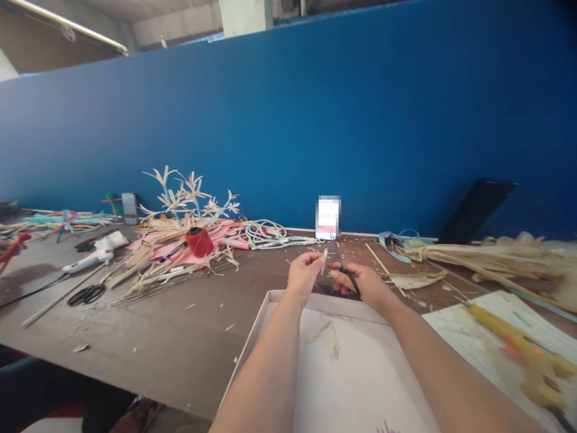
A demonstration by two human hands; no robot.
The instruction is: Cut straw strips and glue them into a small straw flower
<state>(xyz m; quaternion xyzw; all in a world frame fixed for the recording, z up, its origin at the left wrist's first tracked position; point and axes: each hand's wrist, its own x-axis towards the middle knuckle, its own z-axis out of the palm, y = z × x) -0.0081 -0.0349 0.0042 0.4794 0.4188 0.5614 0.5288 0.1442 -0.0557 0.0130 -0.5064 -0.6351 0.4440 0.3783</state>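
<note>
Just past the far rim of a shallow white box lid [360, 349], both of my hands are close together. My left hand [306, 272] pinches a small pale piece of dried husk [324, 258] between thumb and fingertips. In my right hand [356, 280] is a pair of black-handled scissors [350, 281], its blades pointing up and left near the husk piece. Whether the blades touch it I cannot tell. A few thin husk scraps [334, 343] lie inside the lid under my forearms.
A phone with a lit screen [328, 218] leans on the blue partition. Left stand husk flowers [184, 195], a red thread cone [199, 242], a white glue gun [101, 252] and other scissors [86, 294]. Right lie a husk bundle [496, 255] and a yellow glue gun [518, 343]. Another person's hand [13, 246] shows far left.
</note>
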